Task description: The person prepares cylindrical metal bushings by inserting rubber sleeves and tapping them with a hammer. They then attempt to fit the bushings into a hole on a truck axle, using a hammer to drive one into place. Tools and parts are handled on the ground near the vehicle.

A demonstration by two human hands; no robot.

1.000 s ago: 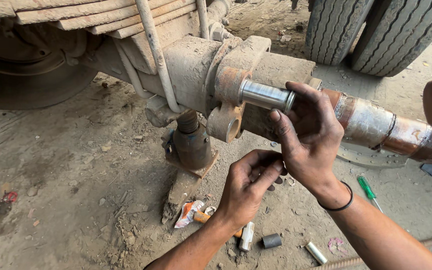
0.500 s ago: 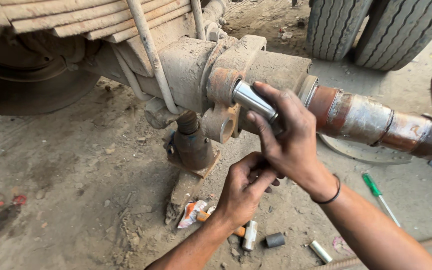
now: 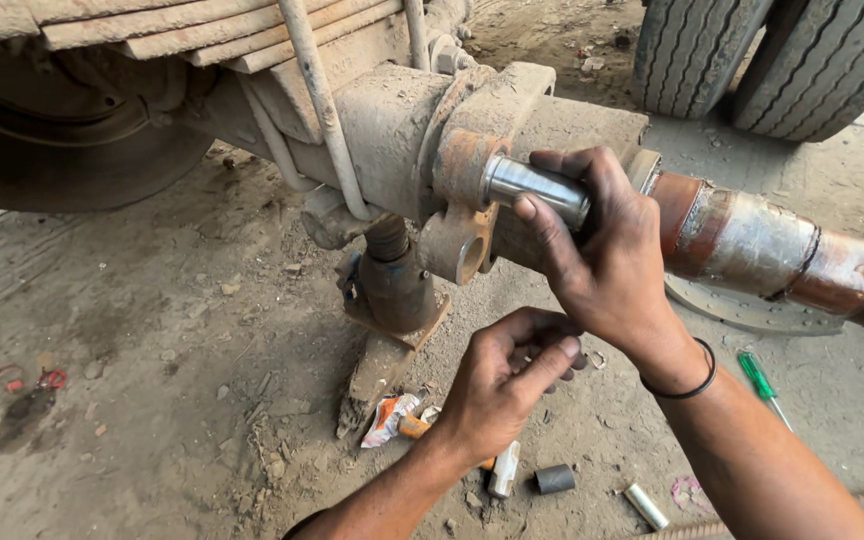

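Two hands | right hand (image 3: pixel 607 255) closed around steel pin (image 3: pixel 537 188) at axle bracket (image 3: pixel 467 200) | left hand (image 3: pixel 507 385) below, loosely curled, contents unclear

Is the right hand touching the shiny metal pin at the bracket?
Touching. The head view shows the right hand wrapped around the metal pin, thumb and fingers lying on its surface while its end meets the rusty bracket.
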